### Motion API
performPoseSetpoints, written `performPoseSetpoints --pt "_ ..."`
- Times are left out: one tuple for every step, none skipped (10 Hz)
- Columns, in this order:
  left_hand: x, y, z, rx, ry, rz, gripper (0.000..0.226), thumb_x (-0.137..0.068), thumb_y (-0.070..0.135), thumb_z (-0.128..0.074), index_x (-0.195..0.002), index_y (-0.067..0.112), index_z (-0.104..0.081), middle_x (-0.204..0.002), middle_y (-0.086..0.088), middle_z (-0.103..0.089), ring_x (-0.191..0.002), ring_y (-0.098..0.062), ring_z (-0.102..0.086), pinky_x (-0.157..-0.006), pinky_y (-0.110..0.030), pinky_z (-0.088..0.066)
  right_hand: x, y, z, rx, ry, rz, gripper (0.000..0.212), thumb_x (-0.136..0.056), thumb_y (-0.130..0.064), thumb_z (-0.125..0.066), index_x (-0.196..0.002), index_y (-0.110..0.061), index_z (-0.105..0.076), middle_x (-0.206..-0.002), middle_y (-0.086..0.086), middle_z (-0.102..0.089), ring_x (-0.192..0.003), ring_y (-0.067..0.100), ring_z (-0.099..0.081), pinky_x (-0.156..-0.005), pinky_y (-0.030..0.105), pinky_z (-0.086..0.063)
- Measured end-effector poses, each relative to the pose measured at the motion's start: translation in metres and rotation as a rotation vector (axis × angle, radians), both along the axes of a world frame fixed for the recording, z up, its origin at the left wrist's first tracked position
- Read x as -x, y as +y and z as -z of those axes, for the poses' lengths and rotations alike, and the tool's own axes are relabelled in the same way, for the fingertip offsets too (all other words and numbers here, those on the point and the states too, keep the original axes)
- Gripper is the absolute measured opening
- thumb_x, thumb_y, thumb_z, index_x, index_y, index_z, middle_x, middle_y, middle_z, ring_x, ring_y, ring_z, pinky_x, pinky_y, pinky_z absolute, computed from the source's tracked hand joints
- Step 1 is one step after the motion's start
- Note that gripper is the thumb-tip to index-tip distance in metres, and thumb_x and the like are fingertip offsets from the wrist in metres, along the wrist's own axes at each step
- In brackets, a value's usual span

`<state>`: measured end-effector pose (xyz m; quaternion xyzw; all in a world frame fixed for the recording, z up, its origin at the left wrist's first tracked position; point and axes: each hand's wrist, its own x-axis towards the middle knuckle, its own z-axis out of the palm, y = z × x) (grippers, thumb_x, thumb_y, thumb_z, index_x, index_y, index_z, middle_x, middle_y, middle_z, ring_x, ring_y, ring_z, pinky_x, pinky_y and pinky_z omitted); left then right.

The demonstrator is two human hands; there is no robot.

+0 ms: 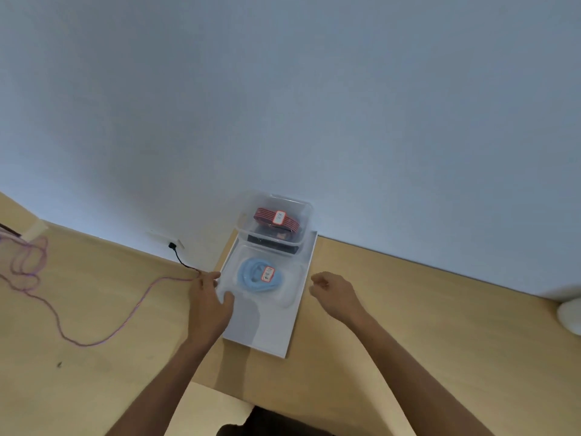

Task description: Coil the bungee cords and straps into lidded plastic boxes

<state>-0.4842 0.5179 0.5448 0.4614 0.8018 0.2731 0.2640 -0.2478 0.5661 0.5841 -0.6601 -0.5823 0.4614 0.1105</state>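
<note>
Two clear lidded plastic boxes stand on a white board [267,328] against the wall. The far box [276,220] holds a coiled red strap with a label. The near box [262,276] holds a coiled light blue cord and a red-bordered label. My left hand [209,305] rests at the near box's left edge, thumb on its lid, and its fingertips pinch the end of a thin pink cord [94,319] that trails left over the table. My right hand [333,294] hovers just right of the board, fingers loosely curled, holding nothing.
The pink cord ends in a loose tangle [25,269] at the far left of the wooden table. A black plug and cable [177,256] hang from a wall socket. A white rounded object [570,314] sits at the right edge. The wall stands close behind.
</note>
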Motion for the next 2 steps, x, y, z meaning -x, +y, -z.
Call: performPoseSetpoints --pt "0.008 -0.040 -0.006 -0.005 -0.052 -0.103 0.020 -0.087 0.004 -0.056 -0.105 0.011 -0.054 -0.086 -0.008 -0.056 -0.075 -0.022 -0.051 -0.062 -0.031 -0.039 -0.038 -0.003 -0.064 -0.163 0.107 0.041 0.013 -0.089 -0.018 -0.057 -0.090 -0.018 -0.069 -0.092 -0.003 -0.072 -0.087 0.014 -0.066 -0.083 0.032 -0.053" --pt "0.003 -0.098 -0.003 0.106 -0.111 -0.095 0.023 -0.085 0.005 -0.059 -0.076 0.025 -0.056 -0.056 0.000 -0.054 -0.056 -0.013 -0.053 -0.060 -0.028 -0.040 -0.070 -0.022 -0.160 -0.456 0.307 0.157 0.017 -0.089 -0.010 -0.059 -0.074 -0.011 -0.068 -0.075 -0.001 -0.070 -0.073 0.012 -0.065 -0.073 0.027 -0.051"
